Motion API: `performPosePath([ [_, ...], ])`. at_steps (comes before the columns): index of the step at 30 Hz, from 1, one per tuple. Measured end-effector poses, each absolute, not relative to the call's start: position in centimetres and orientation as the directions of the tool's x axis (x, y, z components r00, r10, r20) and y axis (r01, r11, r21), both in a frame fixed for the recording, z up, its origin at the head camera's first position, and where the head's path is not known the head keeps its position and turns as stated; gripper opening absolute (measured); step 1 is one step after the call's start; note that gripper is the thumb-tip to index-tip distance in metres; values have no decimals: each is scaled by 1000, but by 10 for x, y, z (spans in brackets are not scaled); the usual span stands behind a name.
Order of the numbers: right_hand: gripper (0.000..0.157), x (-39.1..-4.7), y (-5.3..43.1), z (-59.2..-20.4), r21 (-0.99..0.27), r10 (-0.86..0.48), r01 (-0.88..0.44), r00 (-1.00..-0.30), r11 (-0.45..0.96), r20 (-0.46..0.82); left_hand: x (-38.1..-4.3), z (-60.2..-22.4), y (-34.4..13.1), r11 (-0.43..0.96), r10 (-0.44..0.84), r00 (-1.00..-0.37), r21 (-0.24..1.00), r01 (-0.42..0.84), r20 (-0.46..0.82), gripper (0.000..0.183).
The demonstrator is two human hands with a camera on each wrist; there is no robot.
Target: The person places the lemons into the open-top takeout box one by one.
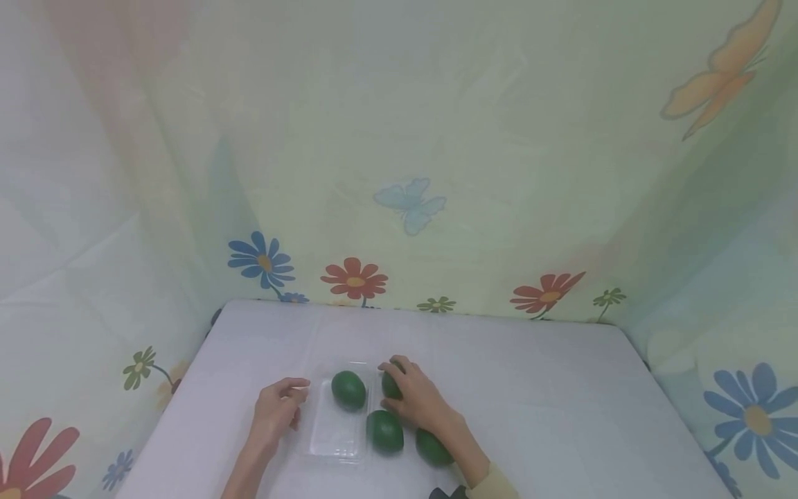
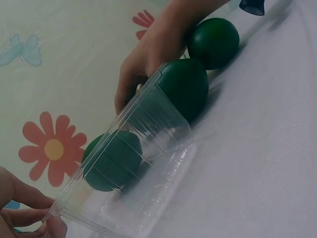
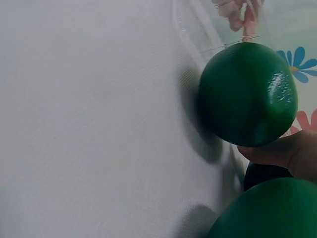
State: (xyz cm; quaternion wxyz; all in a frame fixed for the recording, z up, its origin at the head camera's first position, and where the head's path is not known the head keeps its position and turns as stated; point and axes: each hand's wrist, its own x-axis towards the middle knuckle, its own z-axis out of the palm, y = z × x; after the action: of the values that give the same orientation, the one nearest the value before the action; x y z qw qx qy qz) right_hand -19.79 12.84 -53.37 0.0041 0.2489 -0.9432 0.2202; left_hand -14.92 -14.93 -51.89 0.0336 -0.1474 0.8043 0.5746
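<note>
A clear plastic container (image 1: 333, 443) lies on the table with one dark green oval fruit (image 1: 348, 390) inside it. At the container's left rim is my left hand (image 1: 277, 410); in the left wrist view its thumb and fingers (image 2: 29, 201) pinch a corner of that rim. My right hand (image 1: 418, 398) grips a second green fruit (image 1: 391, 385) just right of the container, fingers over its far side and thumb at the near side. Much of that fruit is hidden by the hand. Another green fruit (image 3: 247, 94) sits by the container's right wall, close below the right thumb (image 3: 270, 152).
One more green fruit (image 1: 433, 448) rests under the right forearm, which partly covers it. A black object (image 1: 447, 493) shows at the bottom edge near the right sleeve (image 1: 492, 485). The white-covered table (image 1: 548, 388) meets flowered curtains (image 1: 467, 242) at the back and sides.
</note>
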Motion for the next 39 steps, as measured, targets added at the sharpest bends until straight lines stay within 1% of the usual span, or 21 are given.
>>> performPosePath([
  [5,61,-196,126,-527,-424,-435,-489,-872,762,224,-149,-521,-151,290,-212,-946,909,-300,-245,35],
  [8,62,-192,122,-515,-420,-424,-514,-857,747,294,-148,-523,-152,290,-222,-941,904,-313,-255,36],
  [10,62,-187,118,-505,-420,-429,-528,-848,738,312,-148,-525,-153,287,-224,-941,906,-312,-254,35],
  [14,62,-174,109,-486,-416,-495,-604,-796,680,347,-147,-525,-155,280,-222,-942,908,-310,-253,35],
  [18,62,-160,99,-477,-382,-606,-698,-716,605,347,-147,-525,-156,277,-223,-941,909,-311,-254,34],
  [21,61,-151,92,-480,-323,-661,-738,-674,592,330,-148,-525,-155,279,-219,-944,911,-304,-248,34],
  [25,60,-144,86,-492,-251,-694,-762,-647,596,315,-149,-525,-155,286,-213,-948,912,-293,-238,35],
  [31,60,-138,83,-508,-211,-692,-750,-661,627,290,-149,-525,-153,293,-210,-949,911,-292,-236,35],
  [34,61,-138,81,-514,-172,-704,-757,-650,630,285,-149,-523,-153,296,-197,-955,916,-272,-220,35],
  [36,58,-137,79,-519,-146,-712,-763,-642,630,283,-149,-523,-152,295,-190,-959,919,-262,-212,35],
  [39,51,-135,78,-526,-121,-723,-772,-629,624,286,-149,-522,-152,286,-186,-959,922,-261,-214,34],
])
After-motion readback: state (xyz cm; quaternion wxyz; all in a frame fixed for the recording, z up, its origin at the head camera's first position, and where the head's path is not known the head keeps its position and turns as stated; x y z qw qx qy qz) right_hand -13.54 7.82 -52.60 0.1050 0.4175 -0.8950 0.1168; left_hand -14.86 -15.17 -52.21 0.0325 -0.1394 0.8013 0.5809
